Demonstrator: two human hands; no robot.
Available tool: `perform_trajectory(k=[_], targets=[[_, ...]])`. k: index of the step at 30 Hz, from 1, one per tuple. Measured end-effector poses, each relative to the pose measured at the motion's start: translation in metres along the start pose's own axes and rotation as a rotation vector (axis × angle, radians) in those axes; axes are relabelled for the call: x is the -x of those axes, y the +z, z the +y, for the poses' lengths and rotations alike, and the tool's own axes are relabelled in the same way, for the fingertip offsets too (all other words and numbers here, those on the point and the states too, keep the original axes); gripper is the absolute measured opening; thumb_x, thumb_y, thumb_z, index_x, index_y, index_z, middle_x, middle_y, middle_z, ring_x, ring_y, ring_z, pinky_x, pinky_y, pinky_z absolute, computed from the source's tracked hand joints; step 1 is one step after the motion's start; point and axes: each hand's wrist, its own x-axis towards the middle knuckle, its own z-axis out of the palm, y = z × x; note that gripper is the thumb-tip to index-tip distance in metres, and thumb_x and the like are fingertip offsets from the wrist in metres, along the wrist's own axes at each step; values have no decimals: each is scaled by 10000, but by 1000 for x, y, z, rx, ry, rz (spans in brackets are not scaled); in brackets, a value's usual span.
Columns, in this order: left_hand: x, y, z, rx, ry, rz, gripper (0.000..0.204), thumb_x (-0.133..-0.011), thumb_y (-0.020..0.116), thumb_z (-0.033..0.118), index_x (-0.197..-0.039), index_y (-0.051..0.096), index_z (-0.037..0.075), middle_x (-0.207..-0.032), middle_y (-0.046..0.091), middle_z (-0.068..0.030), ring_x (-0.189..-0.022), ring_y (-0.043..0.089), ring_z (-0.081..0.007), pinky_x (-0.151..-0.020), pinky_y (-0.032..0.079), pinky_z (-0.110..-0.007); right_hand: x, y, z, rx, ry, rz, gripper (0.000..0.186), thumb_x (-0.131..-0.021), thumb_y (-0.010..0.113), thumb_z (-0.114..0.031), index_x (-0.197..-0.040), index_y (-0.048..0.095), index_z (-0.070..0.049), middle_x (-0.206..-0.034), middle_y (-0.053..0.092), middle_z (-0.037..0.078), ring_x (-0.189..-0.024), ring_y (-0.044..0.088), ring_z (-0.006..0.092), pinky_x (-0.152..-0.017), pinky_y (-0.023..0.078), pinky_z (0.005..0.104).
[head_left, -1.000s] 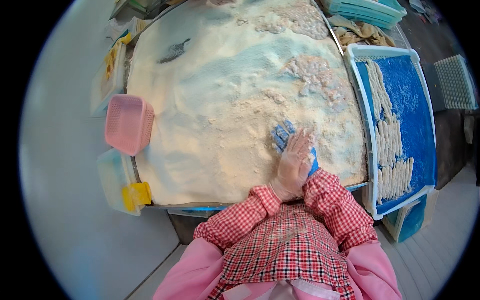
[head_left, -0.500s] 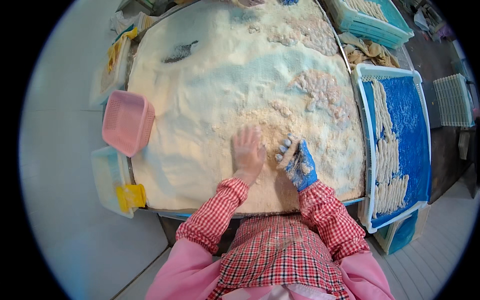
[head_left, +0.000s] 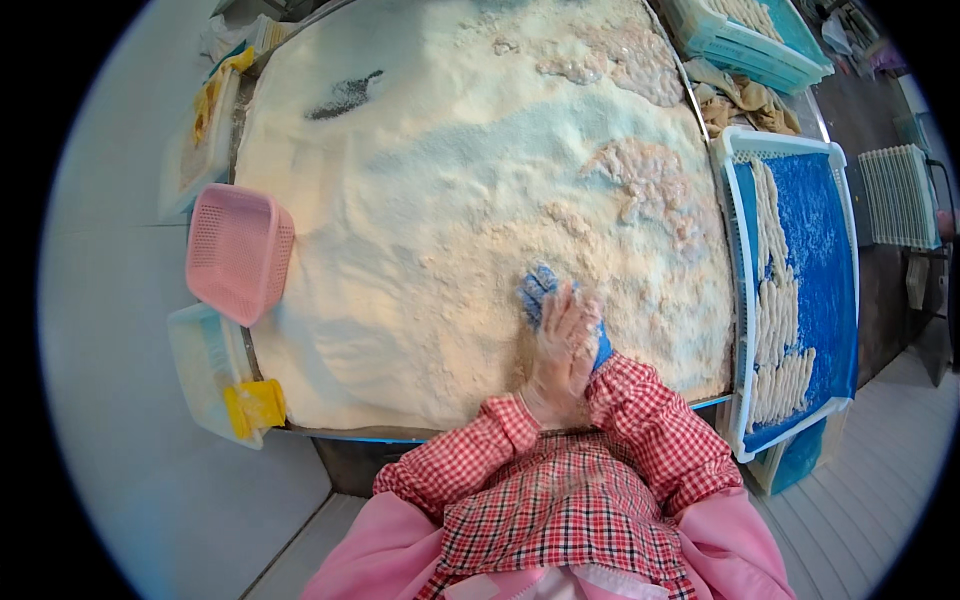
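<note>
My left hand [head_left: 563,355], in a translucent glove dusted with flour, is pressed over my right hand [head_left: 541,289], in a floury blue glove. Both sets of fingers are closed together, and whatever lies between the palms is hidden. They are above the near middle of a wide bed of pale flour or crumbs [head_left: 380,250], with lumpy pinkish wet patches [head_left: 640,180] farther off. At the right, a white tray [head_left: 744,412] lined with blue sheet [head_left: 820,260] holds rows of coated pale strips [head_left: 775,320].
A pink basket [head_left: 237,248] sits on the left edge, beside plastic bins [head_left: 195,350] with yellow items [head_left: 255,405]. At the back right are turquoise stacked trays [head_left: 730,55], tan cloths [head_left: 750,105] and a ribbed stack [head_left: 895,195].
Half a second ago my hands were apart, my right holding a pale strip. My left hand has moved right and closed over my right, hiding the strip if it is still there.
</note>
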Motion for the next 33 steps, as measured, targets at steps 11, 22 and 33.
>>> perform_trajectory(k=[11,22,33], targets=[[-14,-21,-58,-683,-181,-338,616,-995,264,454,-1513,159,138,-1574,154,-95,-1453,97,-292,-1170,26,-494,-37,-78,-30,-50,766,223,503,-1022,317,-348,-1453,304,-88,-1369,453,113,-1228,460,264,-995,410,395],[20,-30,-77,147,-678,63,460,-955,432,184,-1390,423,35,-1442,403,-185,-1363,333,-310,-1132,190,-415,-71,-24,-39,442,1006,519,426,-989,433,-453,-1133,577,-79,-828,600,2,-658,545,128,-545,459,281],[16,-22,-50,-274,213,-477,616,-905,525,350,-1418,369,47,-1519,290,-140,-1433,184,-345,-1144,110,-551,-88,-45,-183,393,1005,366,469,-973,462,-472,-1206,570,-79,-872,602,61,-640,557,141,-502,497,295]])
